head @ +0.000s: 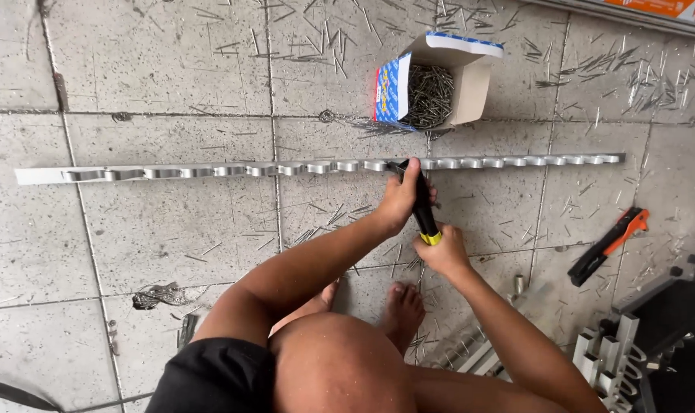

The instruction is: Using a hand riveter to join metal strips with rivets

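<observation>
A long silver metal strip (209, 170) with a row of wavy clips lies across the tiled floor. My left hand (400, 197) grips a hammer (423, 210) high on its black handle, close to the head, which rests against the strip near its middle. My right hand (442, 250) holds the same handle at its yellow-banded end. Whether a nail sits under the hammer head is hidden by my left hand.
An open cardboard box (431, 80) full of nails stands just beyond the strip. Loose nails litter the tiles. An orange and black tool (609, 245) lies at the right. Metal brackets (611, 356) and a dark case sit at the lower right. My bare foot (402, 310) is below the hands.
</observation>
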